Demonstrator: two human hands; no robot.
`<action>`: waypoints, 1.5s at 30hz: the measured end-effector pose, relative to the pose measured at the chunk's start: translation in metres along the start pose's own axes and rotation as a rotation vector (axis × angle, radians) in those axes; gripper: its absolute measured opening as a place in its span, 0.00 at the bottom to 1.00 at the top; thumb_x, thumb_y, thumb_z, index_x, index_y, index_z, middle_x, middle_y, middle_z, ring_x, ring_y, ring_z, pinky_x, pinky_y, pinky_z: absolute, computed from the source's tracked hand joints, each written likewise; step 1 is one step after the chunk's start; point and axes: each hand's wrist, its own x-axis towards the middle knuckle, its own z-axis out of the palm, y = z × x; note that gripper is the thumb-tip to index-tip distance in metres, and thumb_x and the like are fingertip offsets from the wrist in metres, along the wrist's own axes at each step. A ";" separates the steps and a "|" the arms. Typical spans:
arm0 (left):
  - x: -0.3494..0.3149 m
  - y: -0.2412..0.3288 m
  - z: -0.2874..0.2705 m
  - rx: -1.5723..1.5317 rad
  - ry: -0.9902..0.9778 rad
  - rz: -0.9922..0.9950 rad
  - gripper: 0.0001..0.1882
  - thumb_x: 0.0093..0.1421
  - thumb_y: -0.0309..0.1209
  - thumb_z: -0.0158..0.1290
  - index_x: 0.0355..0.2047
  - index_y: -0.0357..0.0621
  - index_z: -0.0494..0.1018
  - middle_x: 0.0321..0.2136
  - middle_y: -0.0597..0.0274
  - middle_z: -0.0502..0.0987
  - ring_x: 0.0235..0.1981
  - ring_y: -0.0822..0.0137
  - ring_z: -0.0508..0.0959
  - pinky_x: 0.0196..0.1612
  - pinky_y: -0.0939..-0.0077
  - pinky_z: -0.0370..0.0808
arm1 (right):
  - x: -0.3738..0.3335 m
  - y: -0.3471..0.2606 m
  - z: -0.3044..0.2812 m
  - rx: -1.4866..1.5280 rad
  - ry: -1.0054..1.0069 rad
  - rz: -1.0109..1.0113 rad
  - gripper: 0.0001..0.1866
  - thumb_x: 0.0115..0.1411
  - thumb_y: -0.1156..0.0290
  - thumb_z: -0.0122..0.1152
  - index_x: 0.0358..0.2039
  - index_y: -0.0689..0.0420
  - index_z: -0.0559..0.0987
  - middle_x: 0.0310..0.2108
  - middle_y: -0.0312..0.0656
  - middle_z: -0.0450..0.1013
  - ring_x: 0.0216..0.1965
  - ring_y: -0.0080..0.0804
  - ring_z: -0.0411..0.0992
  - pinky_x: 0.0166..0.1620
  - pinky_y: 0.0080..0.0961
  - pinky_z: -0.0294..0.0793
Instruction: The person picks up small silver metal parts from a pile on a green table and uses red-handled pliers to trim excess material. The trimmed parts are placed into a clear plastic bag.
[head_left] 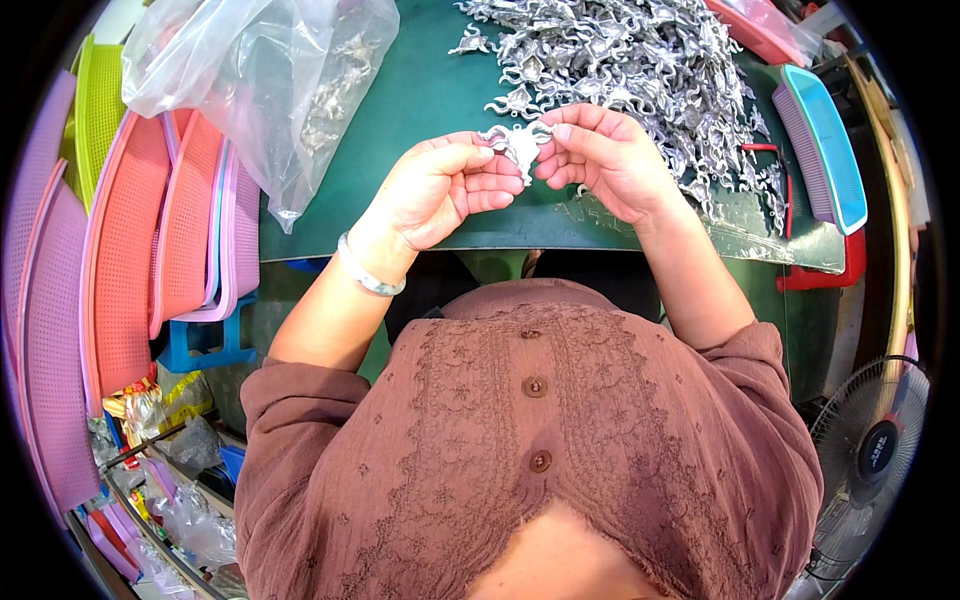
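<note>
Between my two hands, above the near part of the green table point(420, 95), I hold a silvery metal casting point(521, 148) shaped like a horned bull skull. My left hand point(435, 190) pinches its left horn between thumb and fingers. The right horn is pinched the same way by my right hand point(610, 160). The skull's narrow end points toward me. A large heap of similar castings point(620, 70) covers the table's far right, just beyond my right hand. One casting point(472, 40) lies at the heap's left edge.
A clear plastic bag point(260, 100) with castings inside lies at the far left. Stacked plastic baskets point(125, 250) stand along the left. On the right are a turquoise and purple basket point(825, 150), a thin red item point(788, 195) and a fan point(875, 450).
</note>
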 end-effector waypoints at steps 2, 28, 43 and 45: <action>0.000 0.000 0.000 0.008 -0.004 0.001 0.07 0.55 0.23 0.44 0.33 0.33 0.67 0.28 0.50 0.75 0.28 0.61 0.78 0.33 0.74 0.77 | 0.000 0.000 0.000 -0.008 0.001 -0.004 0.11 0.56 0.74 0.49 0.38 0.67 0.70 0.28 0.46 0.72 0.27 0.30 0.73 0.31 0.20 0.74; -0.004 -0.014 0.018 0.318 0.133 0.388 0.14 0.60 0.24 0.42 0.46 0.35 0.66 0.35 0.55 0.73 0.33 0.68 0.76 0.38 0.77 0.75 | -0.007 0.009 0.006 -0.709 0.026 -0.723 0.09 0.49 0.83 0.54 0.32 0.61 0.76 0.39 0.43 0.70 0.37 0.27 0.71 0.37 0.17 0.70; -0.005 -0.011 0.022 0.324 0.157 0.430 0.16 0.56 0.22 0.46 0.45 0.30 0.63 0.33 0.55 0.73 0.32 0.68 0.76 0.37 0.80 0.74 | -0.009 0.017 0.004 -0.529 0.022 -0.558 0.09 0.51 0.80 0.55 0.35 0.63 0.74 0.33 0.37 0.71 0.34 0.19 0.69 0.37 0.15 0.69; -0.005 -0.010 0.021 0.294 0.147 0.398 0.16 0.56 0.22 0.46 0.45 0.29 0.63 0.33 0.54 0.73 0.32 0.67 0.76 0.37 0.79 0.74 | -0.009 0.017 0.004 -0.507 0.025 -0.539 0.09 0.52 0.80 0.55 0.36 0.63 0.74 0.33 0.36 0.71 0.34 0.18 0.68 0.36 0.14 0.69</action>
